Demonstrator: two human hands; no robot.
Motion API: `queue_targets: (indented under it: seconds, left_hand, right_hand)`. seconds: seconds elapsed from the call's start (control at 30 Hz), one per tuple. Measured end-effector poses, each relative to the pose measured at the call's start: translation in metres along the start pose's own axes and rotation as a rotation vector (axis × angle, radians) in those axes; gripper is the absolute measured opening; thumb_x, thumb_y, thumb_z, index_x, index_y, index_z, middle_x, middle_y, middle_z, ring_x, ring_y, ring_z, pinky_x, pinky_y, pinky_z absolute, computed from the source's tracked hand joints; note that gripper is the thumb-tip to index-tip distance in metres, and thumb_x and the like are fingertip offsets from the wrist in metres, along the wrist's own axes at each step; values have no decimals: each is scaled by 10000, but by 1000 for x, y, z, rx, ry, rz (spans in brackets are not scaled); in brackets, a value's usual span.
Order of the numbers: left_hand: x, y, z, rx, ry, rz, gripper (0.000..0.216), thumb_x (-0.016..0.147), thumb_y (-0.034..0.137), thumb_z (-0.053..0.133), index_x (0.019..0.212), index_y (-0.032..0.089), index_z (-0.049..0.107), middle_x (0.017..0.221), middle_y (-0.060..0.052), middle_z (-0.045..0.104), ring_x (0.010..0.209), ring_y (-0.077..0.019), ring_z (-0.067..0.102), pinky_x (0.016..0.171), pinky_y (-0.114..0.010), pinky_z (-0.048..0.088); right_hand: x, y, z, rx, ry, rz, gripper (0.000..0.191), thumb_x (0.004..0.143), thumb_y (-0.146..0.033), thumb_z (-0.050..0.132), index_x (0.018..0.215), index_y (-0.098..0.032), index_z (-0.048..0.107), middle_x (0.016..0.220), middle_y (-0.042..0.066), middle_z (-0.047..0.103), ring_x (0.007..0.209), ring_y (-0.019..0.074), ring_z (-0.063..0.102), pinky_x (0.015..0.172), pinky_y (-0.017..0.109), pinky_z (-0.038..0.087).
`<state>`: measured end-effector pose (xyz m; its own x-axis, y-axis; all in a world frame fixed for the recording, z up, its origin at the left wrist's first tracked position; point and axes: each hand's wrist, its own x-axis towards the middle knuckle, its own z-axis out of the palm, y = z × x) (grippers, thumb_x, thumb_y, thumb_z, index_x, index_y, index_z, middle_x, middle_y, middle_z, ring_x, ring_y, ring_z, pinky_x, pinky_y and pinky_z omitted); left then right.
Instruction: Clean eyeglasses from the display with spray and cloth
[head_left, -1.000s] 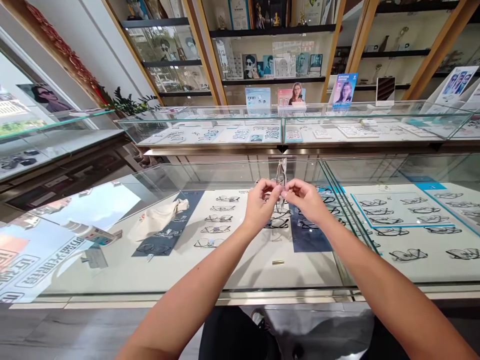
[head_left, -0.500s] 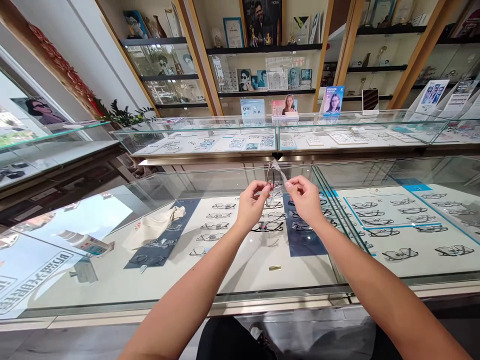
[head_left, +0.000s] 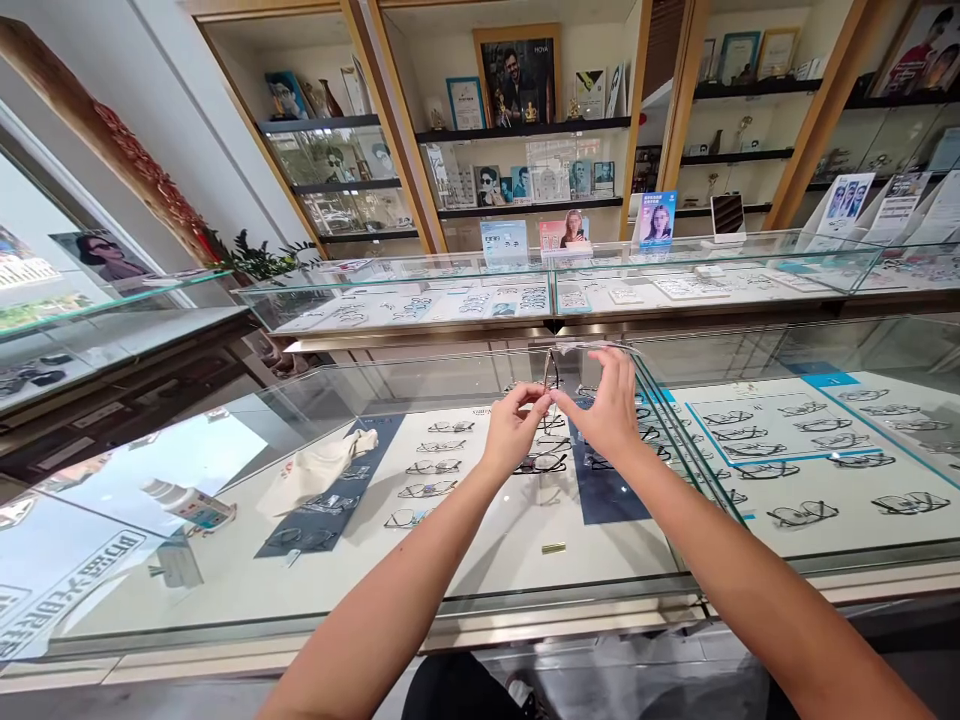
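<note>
Fingers of left hand (head_left: pixel 514 428) and right hand (head_left: pixel 609 408) pinching one pair of spectacles (head_left: pixel 550 370), held upright above the glass worktop (head_left: pixel 525 590), one clear temple swung out rightward, other apparently still folded; rows of frames (head_left: pixel 433 467) displayed beneath.

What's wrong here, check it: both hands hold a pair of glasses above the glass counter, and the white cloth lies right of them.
The side is wrong. In the head view both hands, left hand and right hand, hold the glasses above the glass counter, but the white cloth lies left of them.

Optician's shop: glass display cases (head_left: pixel 465 395) of spectacle frames (head_left: pixel 431 467) (rows).
</note>
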<state>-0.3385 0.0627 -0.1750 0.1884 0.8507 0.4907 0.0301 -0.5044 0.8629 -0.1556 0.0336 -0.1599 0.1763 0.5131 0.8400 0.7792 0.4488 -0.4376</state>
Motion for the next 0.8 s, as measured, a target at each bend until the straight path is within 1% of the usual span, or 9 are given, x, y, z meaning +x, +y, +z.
queue_targets:
  seconds: [0.1, 0.2, 0.3, 0.4, 0.5, 0.57, 0.7, 0.77, 0.8]
  left_hand:
    - [-2, 0, 2, -11, -6, -6, 407, 947, 620, 774, 1005, 217, 764, 1004, -61, 792, 847, -183, 727, 781, -328, 650]
    - [-3, -1, 3, -20, -6, -16, 408, 956, 616, 772, 1021, 213, 768, 1054, -80, 818, 866, -190, 742, 794, -338, 645]
    - [-4, -3, 4, -22, 6, -22, 385, 961, 593, 779, 1025, 214, 762, 1100, -99, 835, 947, -214, 775, 818, -345, 640]
    - [-4, -5, 3, -23, 47, -22, 372, 967, 583, 778, 1020, 215, 750, 1123, -112, 833, 1068, -244, 783, 834, -350, 642]
    - [-2, -4, 1, -35, 105, -21, 392, 960, 598, 782, 1018, 213, 731, 1133, -119, 822, 1067, -247, 773, 821, -358, 651]
    - [0, -4, -1, -52, 150, -20, 411, 959, 614, 776, 1023, 213, 711, 1147, -120, 812, 1060, -243, 769, 837, -370, 658]
    - [3, -2, -3, -89, 225, -15, 440, 965, 640, 760, 1027, 214, 668, 1159, -118, 800, 1033, -228, 767, 882, -393, 666]
    - [3, -2, -4, -86, 233, -14, 438, 962, 634, 768, 1033, 214, 669, 1156, -116, 799, 1013, -222, 765, 871, -384, 665]
    - [3, -1, -4, -78, 229, -13, 432, 961, 627, 775, 1040, 214, 675, 1157, -114, 799, 1009, -220, 764, 859, -376, 663]
  right_hand:
    - [-3, -1, 2, -39, -7, 26, 592, 953, -525, 767, 1399, -225, 518, 1480, 221, 579, 1430, 401, 527, 1190, 616, 451]
    - [-3, -2, 1, -56, -2, 45, 553, 934, -427, 760, 1390, -216, 529, 1482, 227, 576, 1429, 406, 509, 1206, 625, 428]
    - [-2, -3, 0, -75, 7, 45, 532, 902, -315, 719, 1390, -222, 526, 1471, 217, 580, 1429, 406, 503, 1212, 633, 419]
    - [-2, -3, -1, -86, -5, 25, 538, 878, -217, 667, 1395, -221, 519, 1485, 213, 580, 1450, 397, 507, 1213, 620, 423]
    - [-2, 1, -2, -100, -46, -14, 536, 868, -141, 619, 1391, -212, 524, 1542, 209, 584, 1495, 384, 493, 1235, 598, 412]
    - [-3, 5, -1, -112, -85, -23, 547, 857, -109, 600, 1391, -208, 533, 1562, 200, 591, 1505, 380, 487, 1247, 596, 401]
    - [-6, 5, 2, -146, -174, 7, 613, 811, -63, 588, 1406, -204, 554, 1563, 190, 592, 1508, 390, 480, 1254, 619, 383]
    - [-4, 0, -3, -127, -196, 6, 583, 839, -89, 604, 1407, -216, 562, 1549, 188, 594, 1492, 397, 496, 1238, 632, 398]
    - [-2, -4, -9, -97, -184, -5, 536, 876, -130, 620, 1400, -228, 567, 1538, 186, 599, 1476, 398, 511, 1228, 638, 411]
